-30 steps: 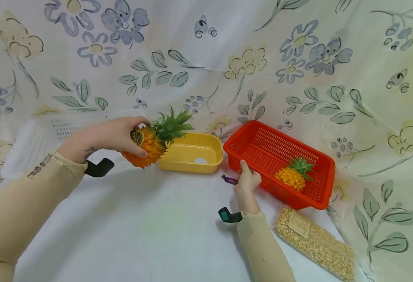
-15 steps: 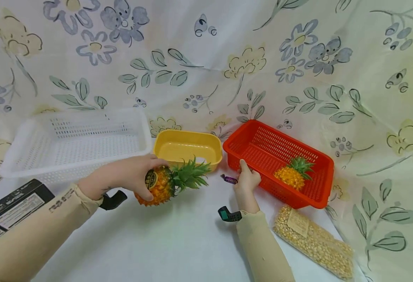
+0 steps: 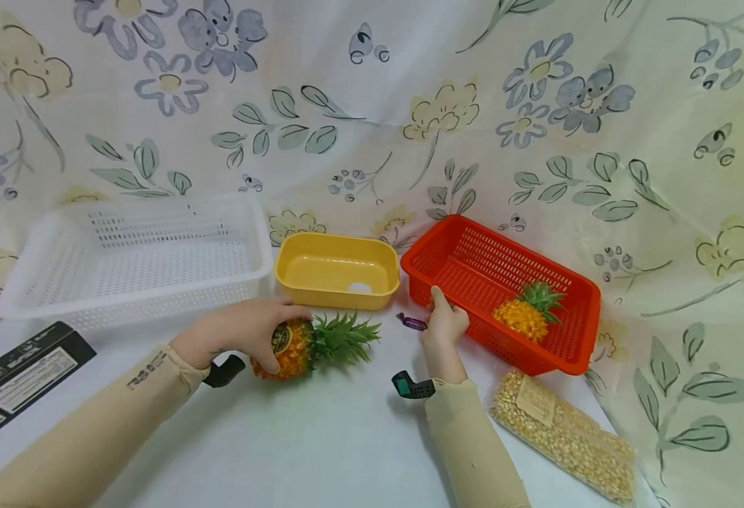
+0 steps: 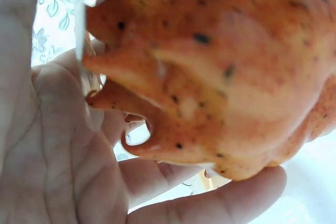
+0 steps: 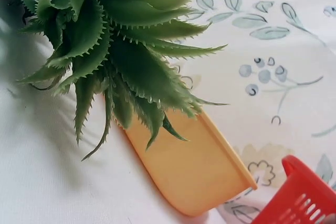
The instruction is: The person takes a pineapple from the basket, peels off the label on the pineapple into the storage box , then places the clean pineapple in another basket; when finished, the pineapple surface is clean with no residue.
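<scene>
The left hand grips a large orange pineapple by its body, low over the white cloth in the head view. Its green crown points right. Whether the fruit rests on the cloth, I cannot tell. Close up in the left wrist view, fingers curl around the orange body. The right hand holds the near-left side of a red basket, fingers curled. A smaller pineapple lies inside that basket. In the right wrist view, the crown hangs in front of the yellow container.
A white basket stands at the back left, beside the yellow container. A purple-wrapped sweet lies left of the right hand. A black-and-white box is at the left edge, and a bag of kernels at the lower right.
The left hand has carried the large pineapple down and to the right, from before the white basket and yellow container. The box at left has come into view. The right hand has stayed at the red basket.
</scene>
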### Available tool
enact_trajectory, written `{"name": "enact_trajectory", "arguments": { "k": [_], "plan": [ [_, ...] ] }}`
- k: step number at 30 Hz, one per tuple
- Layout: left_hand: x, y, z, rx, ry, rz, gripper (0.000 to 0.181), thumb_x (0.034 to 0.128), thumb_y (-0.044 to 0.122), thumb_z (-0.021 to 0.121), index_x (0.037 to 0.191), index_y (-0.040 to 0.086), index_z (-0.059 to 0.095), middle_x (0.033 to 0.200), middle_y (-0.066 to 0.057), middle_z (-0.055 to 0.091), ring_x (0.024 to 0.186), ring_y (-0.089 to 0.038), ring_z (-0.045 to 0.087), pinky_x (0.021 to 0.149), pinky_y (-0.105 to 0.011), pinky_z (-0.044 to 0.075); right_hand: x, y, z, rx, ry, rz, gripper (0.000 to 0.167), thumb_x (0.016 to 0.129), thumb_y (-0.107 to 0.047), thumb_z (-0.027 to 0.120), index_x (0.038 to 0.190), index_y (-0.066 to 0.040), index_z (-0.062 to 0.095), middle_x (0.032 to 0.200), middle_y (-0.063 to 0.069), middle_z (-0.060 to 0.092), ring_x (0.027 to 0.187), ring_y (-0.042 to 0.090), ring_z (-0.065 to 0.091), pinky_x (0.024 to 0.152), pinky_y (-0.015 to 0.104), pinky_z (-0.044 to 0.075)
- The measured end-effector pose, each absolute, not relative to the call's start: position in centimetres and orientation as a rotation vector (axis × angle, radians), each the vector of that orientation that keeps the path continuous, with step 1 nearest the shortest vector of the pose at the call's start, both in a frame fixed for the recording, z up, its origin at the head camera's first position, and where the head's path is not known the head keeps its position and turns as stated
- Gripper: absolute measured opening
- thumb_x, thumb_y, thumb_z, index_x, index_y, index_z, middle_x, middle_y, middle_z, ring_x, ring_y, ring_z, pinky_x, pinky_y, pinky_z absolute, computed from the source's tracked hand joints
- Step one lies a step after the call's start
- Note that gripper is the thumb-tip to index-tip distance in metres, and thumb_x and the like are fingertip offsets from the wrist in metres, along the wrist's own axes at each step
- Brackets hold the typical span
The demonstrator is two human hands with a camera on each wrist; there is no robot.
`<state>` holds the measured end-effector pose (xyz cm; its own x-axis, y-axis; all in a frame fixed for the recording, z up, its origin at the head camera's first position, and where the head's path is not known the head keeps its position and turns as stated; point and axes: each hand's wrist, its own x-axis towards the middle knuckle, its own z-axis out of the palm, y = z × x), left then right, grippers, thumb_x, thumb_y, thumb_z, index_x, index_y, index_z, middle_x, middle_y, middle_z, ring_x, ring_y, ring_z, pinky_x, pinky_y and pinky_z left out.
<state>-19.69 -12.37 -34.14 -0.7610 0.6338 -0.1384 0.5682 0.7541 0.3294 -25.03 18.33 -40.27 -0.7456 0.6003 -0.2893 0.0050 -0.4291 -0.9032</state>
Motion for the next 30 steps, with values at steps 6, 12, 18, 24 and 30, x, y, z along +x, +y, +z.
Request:
{"name": "enact_trajectory", "arguments": {
  "k": [6, 12, 18, 24, 30],
  "plan": [
    [-19.8, -12.4, -34.4, 0.904, 2.702, 0.405, 0.09, 0.054, 0.025, 0.081, 0.136, 0.022, 0.045, 0.131, -0.006, 0.046, 0.1, -0.018, 0.052, 0.08, -0.035, 0.048, -24.8, 18.2, -39.9, -0.866, -1.448, 2.26, 0.023, 0.082, -0.028, 0.07, 0.093, -0.012, 0.057, 0.075, 0.001, 0.056, 0.061, 0.014, 0.048, 0.057, 0.025, 0.043],
    [-19.9, -12.6, -34.9, 0.938, 2.711, 0.468, 0.09, 0.0531, 0.023, 0.081, 0.135, 0.022, 0.044, 0.129, -0.003, 0.048, 0.1, -0.017, 0.052, 0.08, -0.034, 0.047, -23.9, 16.9, -38.3, -0.706, -1.767, 2.34, 0.017, 0.084, -0.025, 0.067, 0.083, -0.012, 0.057, 0.079, 0.003, 0.058, 0.071, 0.019, 0.052, 0.056, 0.024, 0.043],
    [-19.8, -13.1, -35.7, 0.914, 2.736, 0.639, 0.093, 0.052, 0.024, 0.082, 0.136, 0.019, 0.041, 0.125, 0.002, 0.052, 0.102, -0.015, 0.052, 0.083, -0.034, 0.047, -22.6, 15.2, -37.7, 0.133, -2.463, 1.968, 0.018, 0.082, -0.018, 0.069, 0.095, -0.008, 0.063, 0.089, 0.002, 0.065, 0.084, 0.019, 0.06, 0.07, 0.029, 0.051],
    [-19.4, -14.0, -37.2, 0.866, 2.686, 0.935, 0.095, 0.0553, 0.022, 0.084, 0.138, 0.021, 0.038, 0.122, 0.002, 0.053, 0.098, -0.014, 0.055, 0.08, -0.032, 0.049, -21.2, 13.6, -38.2, 0.826, -2.919, 1.283, 0.068, 0.071, -0.038, 0.079, 0.129, -0.016, 0.051, 0.132, 0.001, 0.05, 0.122, 0.022, 0.045, 0.099, 0.047, 0.04],
    [-18.7, -14.5, -39.1, 0.779, 2.554, 1.34, 0.095, 0.0601, 0.014, 0.084, 0.14, 0.019, 0.032, 0.125, -0.011, 0.048, 0.105, -0.025, 0.053, 0.084, -0.036, 0.048, -20.7, 12.9, -38.5, 0.838, -3.0, 1.122, 0.076, 0.068, -0.032, 0.082, 0.133, -0.014, 0.046, 0.135, 0.003, 0.047, 0.126, 0.024, 0.043, 0.103, 0.045, 0.037]
  ]
}}
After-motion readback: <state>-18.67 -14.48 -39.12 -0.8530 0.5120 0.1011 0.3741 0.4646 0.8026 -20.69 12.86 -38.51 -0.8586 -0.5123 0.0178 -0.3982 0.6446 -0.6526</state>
